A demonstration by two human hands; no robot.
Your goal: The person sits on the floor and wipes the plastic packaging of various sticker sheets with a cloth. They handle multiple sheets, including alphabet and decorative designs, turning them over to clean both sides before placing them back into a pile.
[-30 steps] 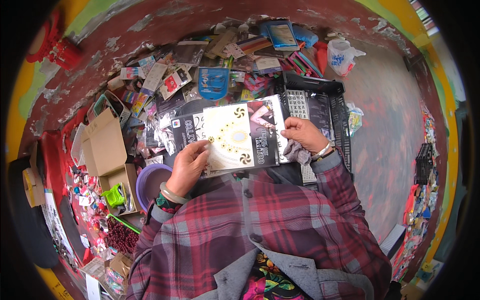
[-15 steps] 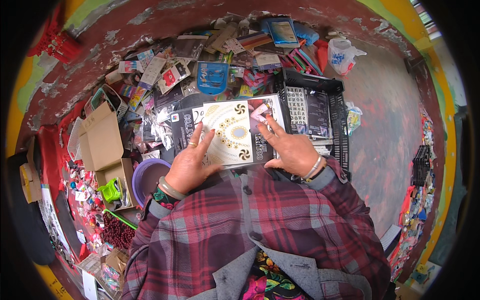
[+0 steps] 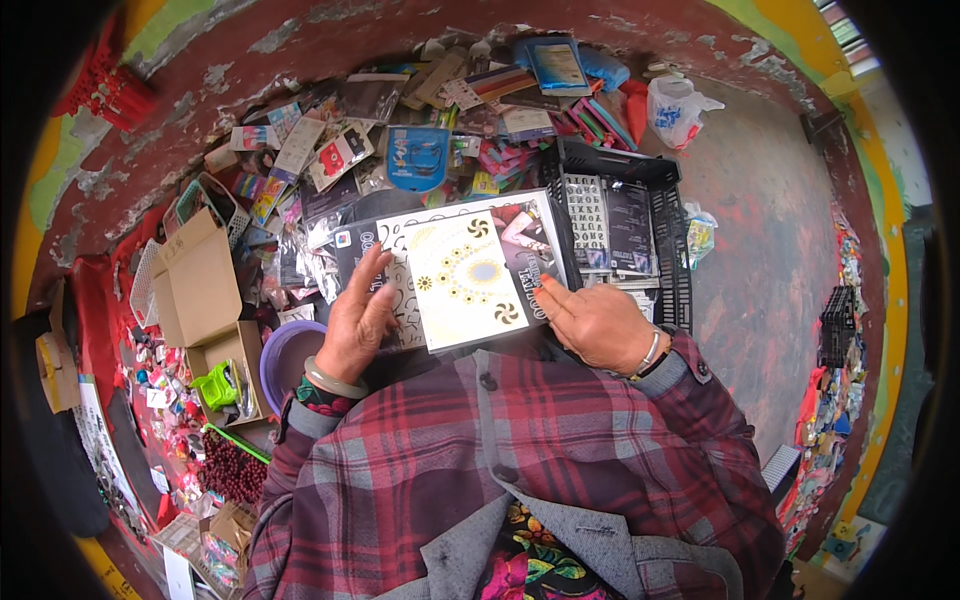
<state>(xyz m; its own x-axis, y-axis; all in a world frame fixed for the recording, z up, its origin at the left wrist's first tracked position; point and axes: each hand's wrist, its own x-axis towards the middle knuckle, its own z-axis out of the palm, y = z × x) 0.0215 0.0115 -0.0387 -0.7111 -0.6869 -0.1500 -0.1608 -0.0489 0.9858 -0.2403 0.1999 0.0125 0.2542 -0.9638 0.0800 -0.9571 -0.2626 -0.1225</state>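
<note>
A white temporary tattoo sheet with gold and black designs lies tilted on top of tattoo packets with dark printed edges, close in front of my body. My right hand grips the packets at their lower right corner, fingers together on top and thumb out of sight. Beside the left edge of the sheet, my left hand is open with its fingers apart, over a patterned sheet and holding nothing. To the right stands a black plastic crate with similar packets inside.
An open cardboard box and a purple basin stand to the left. Packaged small goods are heaped along the far wall, with a blue pouch among them. A white plastic bag sits far right on the floor.
The packets and the sheet have turned clockwise. My left hand has lifted off their left side, and my right hand has slid down to the lower right corner.
</note>
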